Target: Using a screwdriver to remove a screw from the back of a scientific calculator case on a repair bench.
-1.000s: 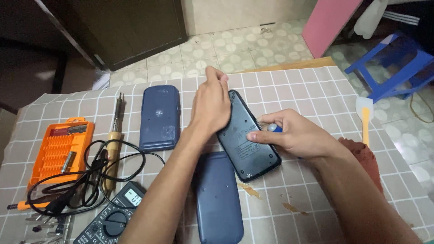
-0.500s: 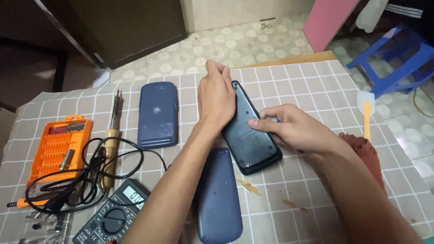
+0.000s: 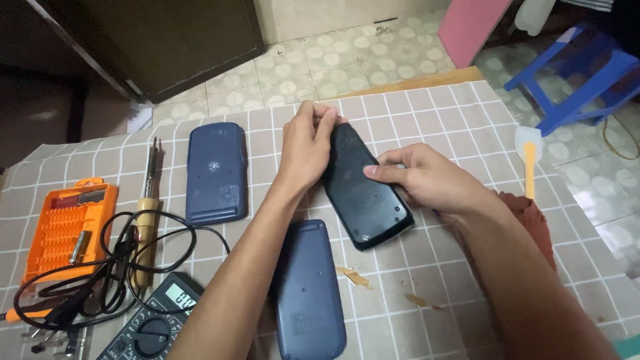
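Note:
A black calculator-shaped device (image 3: 365, 192) lies face down and tilted on the checked tablecloth. My left hand (image 3: 305, 145) grips its far end with the fingers curled over the top edge. My right hand (image 3: 427, 180) holds its right side, thumb pressed on the back. A dark blue case of the same shape (image 3: 308, 291) lies face down under my left forearm. Another blue one (image 3: 215, 171) lies to the left, apart from both hands.
A soldering iron (image 3: 145, 212) with coiled black cable lies at the left, beside an orange screwdriver-bit box (image 3: 63, 227). A multimeter (image 3: 150, 323) sits at the lower left. A white and orange spatula (image 3: 529, 160) lies at the table's right edge. A blue stool (image 3: 573, 73) stands beyond.
My left hand has shifted up from lying across the black device's side to gripping its far end. The right hand stays on its right side.

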